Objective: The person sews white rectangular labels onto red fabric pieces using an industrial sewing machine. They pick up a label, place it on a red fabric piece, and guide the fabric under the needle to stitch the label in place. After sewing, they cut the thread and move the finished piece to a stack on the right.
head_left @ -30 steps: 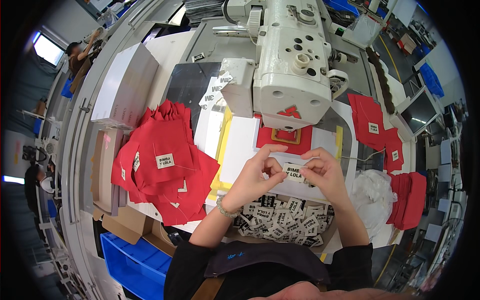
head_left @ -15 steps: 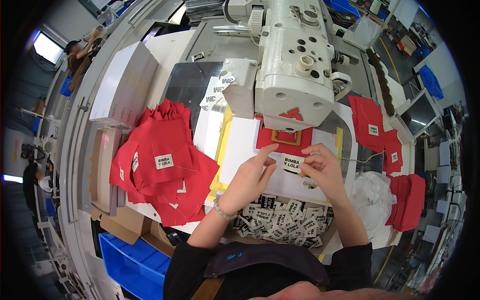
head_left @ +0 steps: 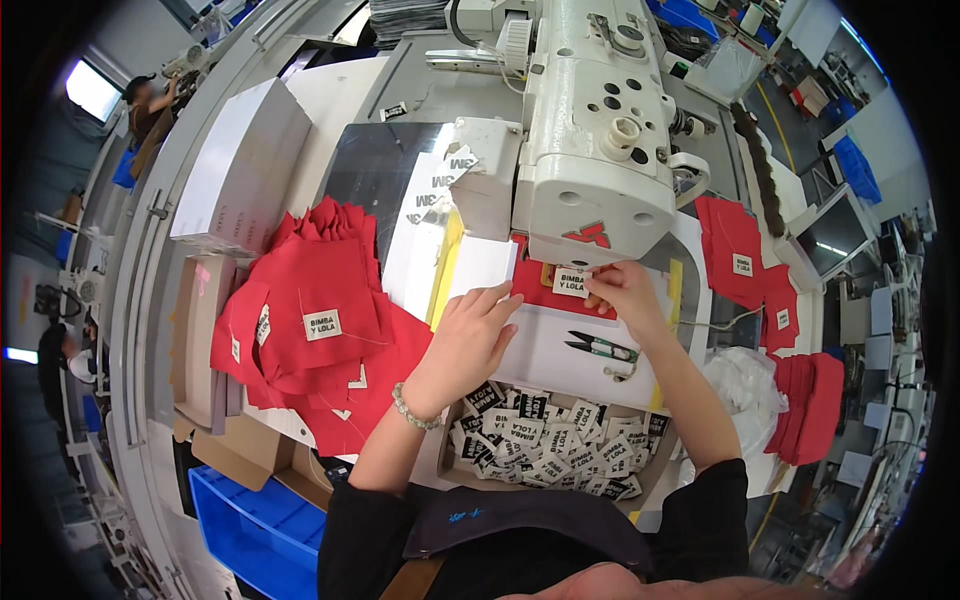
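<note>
White label [head_left: 572, 282] with dark lettering lies on a red fabric piece [head_left: 535, 287] directly under the front of the cream sewing machine [head_left: 590, 130], the landmark here. Right hand [head_left: 622, 290] sits just below the machine head, its fingertips pinching the label's right edge against the red cloth. Left hand [head_left: 470, 335] rests below and to the left of the machine, fingers spread and lying flat, the fingertips touching the red piece's left edge and the white sheet beneath it. Small thread snips [head_left: 600, 348] with green handles lie on the desk [head_left: 560, 365] below the machine, just beside the right wrist. Further below the machine, next to the person's body, a tray holds a heap of black and white labels [head_left: 540, 440]. Left of the machine, a loose pile of red fabric pieces [head_left: 320, 320] spreads over the desk, several already bearing white labels. Right of the machine, more red pieces [head_left: 735, 250] lie well apart from the hands. A blue bin [head_left: 260, 510] stands far below-left of the machine.
</note>
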The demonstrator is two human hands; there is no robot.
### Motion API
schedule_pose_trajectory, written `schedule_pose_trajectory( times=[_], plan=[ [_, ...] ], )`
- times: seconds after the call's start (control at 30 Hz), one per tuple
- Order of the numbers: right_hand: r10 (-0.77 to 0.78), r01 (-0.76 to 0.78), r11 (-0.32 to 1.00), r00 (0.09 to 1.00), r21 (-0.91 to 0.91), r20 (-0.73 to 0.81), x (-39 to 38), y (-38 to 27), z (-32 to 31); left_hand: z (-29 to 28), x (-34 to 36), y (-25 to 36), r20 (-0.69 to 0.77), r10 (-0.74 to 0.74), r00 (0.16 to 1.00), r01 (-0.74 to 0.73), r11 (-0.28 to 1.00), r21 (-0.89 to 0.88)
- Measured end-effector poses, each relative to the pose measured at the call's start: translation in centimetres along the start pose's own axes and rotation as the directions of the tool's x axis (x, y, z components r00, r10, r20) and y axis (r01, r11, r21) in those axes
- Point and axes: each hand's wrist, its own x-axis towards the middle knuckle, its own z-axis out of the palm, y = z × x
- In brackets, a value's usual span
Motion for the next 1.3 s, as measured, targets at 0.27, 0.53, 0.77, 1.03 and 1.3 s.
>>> schedule_pose_trajectory(
  times=[0.27,0.53,0.77,1.03,1.3],
  plan=[
    [-0.062,0.058,0.995,0.997,-0.079,-0.054,2.1,1.0,-0.3,1.6,2.5,-3.0,0.166,0.116,0.979,-0.131,0.988,0.085],
    [-0.158,0.14,0.959,0.986,-0.246,-0.053,2.7,0.6,-0.3,3.6,4.3,-4.5,0.136,0.241,0.961,-0.271,0.919,0.285],
    [-0.185,0.165,0.962,0.98,-0.216,-0.074,2.3,0.1,0.2,4.3,4.6,-4.3,0.134,0.233,0.963,-0.264,0.91,0.318],
    [-0.18,0.155,0.953,0.981,-0.26,-0.076,2.4,0.3,0.2,4.8,5.0,-4.4,0.117,0.217,0.969,-0.245,0.907,0.344],
    [-0.209,0.183,0.947,0.975,-0.266,-0.074,2.4,0.1,0.1,5.1,4.9,-4.7,0.107,0.274,0.956,-0.295,0.889,0.351]
  ],
)
